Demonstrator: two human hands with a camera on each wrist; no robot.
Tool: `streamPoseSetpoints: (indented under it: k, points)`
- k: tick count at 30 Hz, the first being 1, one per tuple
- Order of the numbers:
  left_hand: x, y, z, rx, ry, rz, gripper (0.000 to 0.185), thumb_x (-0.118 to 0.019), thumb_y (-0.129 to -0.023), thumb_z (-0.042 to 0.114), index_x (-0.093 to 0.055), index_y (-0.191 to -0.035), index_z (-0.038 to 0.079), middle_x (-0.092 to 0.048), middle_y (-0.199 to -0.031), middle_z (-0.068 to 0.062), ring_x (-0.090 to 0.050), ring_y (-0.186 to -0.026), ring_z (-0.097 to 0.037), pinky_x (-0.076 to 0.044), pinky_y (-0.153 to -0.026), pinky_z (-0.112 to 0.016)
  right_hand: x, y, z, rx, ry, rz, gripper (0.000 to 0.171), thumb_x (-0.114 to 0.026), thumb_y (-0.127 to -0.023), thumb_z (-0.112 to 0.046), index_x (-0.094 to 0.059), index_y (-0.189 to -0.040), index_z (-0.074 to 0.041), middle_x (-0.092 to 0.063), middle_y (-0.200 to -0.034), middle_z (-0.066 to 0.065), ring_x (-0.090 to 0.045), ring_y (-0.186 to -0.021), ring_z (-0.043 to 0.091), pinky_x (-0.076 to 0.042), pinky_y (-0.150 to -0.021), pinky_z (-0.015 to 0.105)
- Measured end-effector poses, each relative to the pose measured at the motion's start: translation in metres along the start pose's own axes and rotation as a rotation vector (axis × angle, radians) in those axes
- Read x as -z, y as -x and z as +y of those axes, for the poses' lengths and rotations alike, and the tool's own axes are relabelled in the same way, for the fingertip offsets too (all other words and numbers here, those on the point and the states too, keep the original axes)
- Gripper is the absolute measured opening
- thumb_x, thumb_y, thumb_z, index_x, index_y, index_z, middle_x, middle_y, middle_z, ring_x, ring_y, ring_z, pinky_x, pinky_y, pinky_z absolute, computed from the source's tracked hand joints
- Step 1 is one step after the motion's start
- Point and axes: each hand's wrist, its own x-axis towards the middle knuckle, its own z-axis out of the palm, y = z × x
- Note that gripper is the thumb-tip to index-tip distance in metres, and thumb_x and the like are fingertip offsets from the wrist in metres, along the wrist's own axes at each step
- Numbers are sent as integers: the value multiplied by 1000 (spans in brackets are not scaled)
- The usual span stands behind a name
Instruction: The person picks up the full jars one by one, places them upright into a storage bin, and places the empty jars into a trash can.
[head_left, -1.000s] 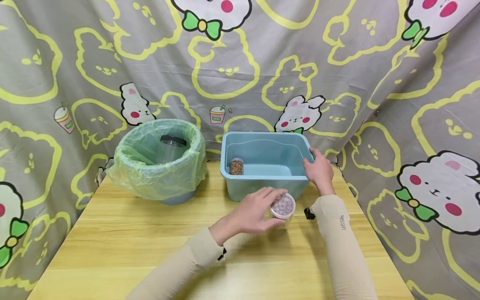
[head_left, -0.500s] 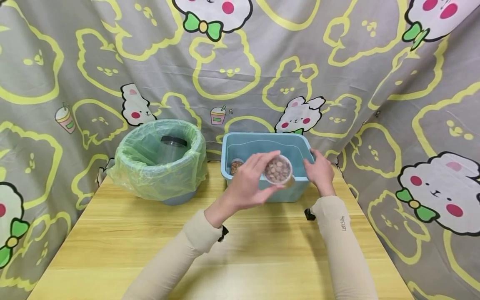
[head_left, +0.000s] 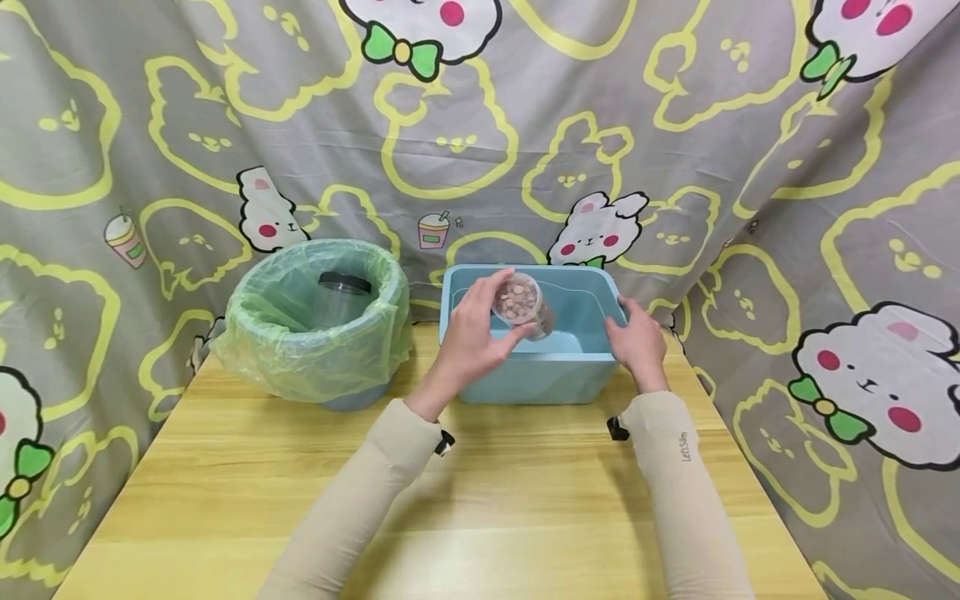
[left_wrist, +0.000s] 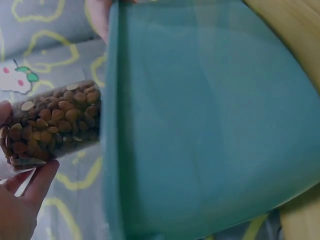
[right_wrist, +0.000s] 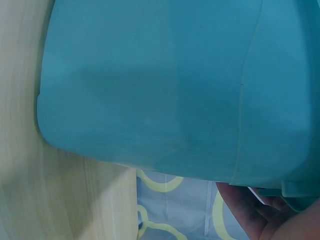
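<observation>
My left hand [head_left: 468, 337] grips a clear plastic jar [head_left: 519, 304] filled with brown nuts. The jar is tilted and held above the open top of a blue plastic bin [head_left: 532, 383]. In the left wrist view the jar [left_wrist: 52, 125] lies sideways beside the bin's outer wall [left_wrist: 210, 125], with my fingers [left_wrist: 22, 200] curled round its end. My right hand [head_left: 637, 337] holds the bin's right rim. Its fingers [right_wrist: 260, 212] show at the rim under the bin's wall [right_wrist: 175, 85] in the right wrist view.
A bucket lined with a green bag [head_left: 318, 321] stands left of the bin, with a black-lidded clear jar [head_left: 341, 292] inside. Everything rests on a wooden table [head_left: 480, 500]. A patterned grey curtain [head_left: 480, 125] closes off the back and sides.
My left hand lifted the jar off the table in front of the bin and carried it up and forward over the bin. My right hand stayed on the bin's right rim.
</observation>
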Motion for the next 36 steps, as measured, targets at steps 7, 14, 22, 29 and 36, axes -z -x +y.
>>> streamPoseSetpoints:
  k: [7,14,22,29,36]
  points:
    - [-11,1,-16,125,-8,-44,76,-84,-88,28,-47,-150,4,-62,-127,-13,-62,-115,-28,-55,-96,-46,1,0,1,5,-8,0,62,-51,-106,-34,-35,-162,-14,-41,-161,26,-48,-137,52,-44,-102,66]
    - [-17,5,-29,215,11,-105,75,-83,-89,29,-46,-151,9,-60,-134,-12,-61,-120,-27,-57,-96,-45,-1,-3,1,19,-5,23,62,-51,-105,-34,-36,-162,-14,-41,-161,24,-47,-137,51,-44,-103,67]
    - [-23,12,-34,249,8,-165,75,-84,-88,32,-49,-151,11,-60,-135,-11,-61,-121,-27,-59,-94,-42,-2,-2,5,18,1,22,61,-51,-105,-35,-37,-161,-14,-43,-160,24,-48,-137,52,-45,-101,67]
    - [-23,11,-32,241,-100,-252,73,-82,-89,36,-49,-149,11,-62,-132,-11,-62,-119,-28,-54,-101,-47,-1,-3,5,30,-13,33,62,-51,-105,-34,-36,-162,-13,-43,-160,25,-48,-136,52,-44,-102,67]
    - [-25,11,-34,285,-197,-382,71,-78,-91,42,-48,-147,11,-59,-135,-10,-61,-122,-29,-53,-104,-48,-2,-1,5,22,-9,17,62,-50,-105,-35,-36,-162,-13,-42,-160,25,-47,-138,52,-44,-103,67]
